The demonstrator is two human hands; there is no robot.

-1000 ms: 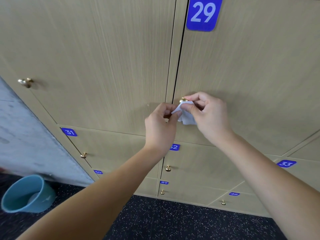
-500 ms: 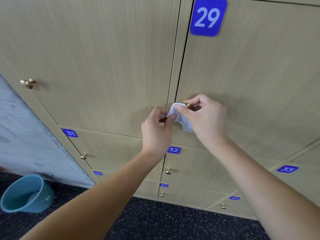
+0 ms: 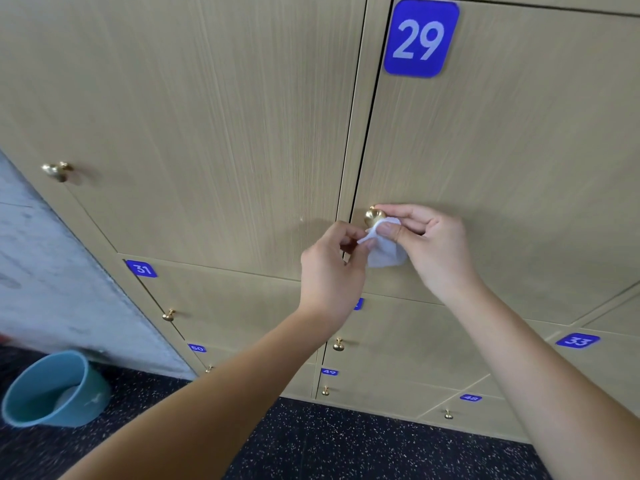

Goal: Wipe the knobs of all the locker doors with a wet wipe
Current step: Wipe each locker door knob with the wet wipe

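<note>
Head view. Brass knob point(image 3: 374, 215) of locker door 29 point(image 3: 519, 174) sits at the door's left edge, partly bare. White wet wipe point(image 3: 386, 249) hangs just under it, touching its lower side. My right hand point(image 3: 434, 245) pinches the wipe, thumb over it, forefinger on the knob's top. My left hand point(image 3: 332, 268) pinches the wipe's left corner. Teal bucket point(image 3: 45, 389) on floor, lower left.

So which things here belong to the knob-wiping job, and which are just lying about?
Job:
white wet wipe, pinched by both hands: left hand, right hand
round brass knob of locker 29
other brass knobs, e.g. upper-left door

Lying about:
teal plastic bucket
</note>
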